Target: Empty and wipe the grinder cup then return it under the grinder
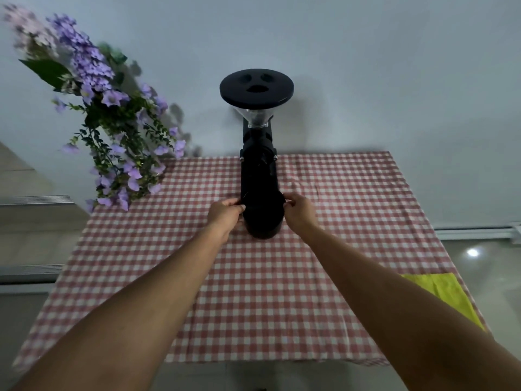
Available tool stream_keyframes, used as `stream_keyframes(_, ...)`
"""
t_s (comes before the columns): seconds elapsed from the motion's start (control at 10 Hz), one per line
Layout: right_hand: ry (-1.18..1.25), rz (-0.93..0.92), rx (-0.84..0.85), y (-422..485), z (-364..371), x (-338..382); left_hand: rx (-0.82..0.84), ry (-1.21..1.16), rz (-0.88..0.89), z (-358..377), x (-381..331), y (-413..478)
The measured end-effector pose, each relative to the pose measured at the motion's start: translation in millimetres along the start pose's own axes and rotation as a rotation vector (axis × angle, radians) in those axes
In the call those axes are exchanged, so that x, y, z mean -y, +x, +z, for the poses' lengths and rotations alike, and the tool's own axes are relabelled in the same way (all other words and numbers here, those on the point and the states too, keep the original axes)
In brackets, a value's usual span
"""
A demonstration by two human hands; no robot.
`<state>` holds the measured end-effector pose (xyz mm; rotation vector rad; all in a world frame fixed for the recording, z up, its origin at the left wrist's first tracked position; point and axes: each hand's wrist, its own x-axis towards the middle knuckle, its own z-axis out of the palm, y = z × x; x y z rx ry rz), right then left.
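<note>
Fingers [235, 204] of left hand [225, 214] and right hand [298, 211] curled narrow against opposite sides of the cup [263, 218], touching its dark wall; a firm grip cannot be told. Cup standing on the worktop [253, 292] at the foot of the grinder [258, 153], under its body. Risks, as judged: pulling with the rim caught beneath the spout, rocking the tall top-heavy grinder; tilting early, spilling grounds on the checked cloth [352, 198]. Yellow rag [442, 292] well apart, near the right edge.

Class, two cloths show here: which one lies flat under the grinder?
The red-and-white checked tablecloth; the grinder stands on it. The yellow cloth lies at its right edge.
</note>
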<state>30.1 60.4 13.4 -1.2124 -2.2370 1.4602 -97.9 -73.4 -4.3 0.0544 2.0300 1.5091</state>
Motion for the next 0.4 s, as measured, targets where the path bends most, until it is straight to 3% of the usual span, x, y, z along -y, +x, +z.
stream_keyframes(0.4,-0.057,-0.018,0.022,8.6,11.2,0.4,0.013,0.050,-0.012,-6.5,2.3,10.8)
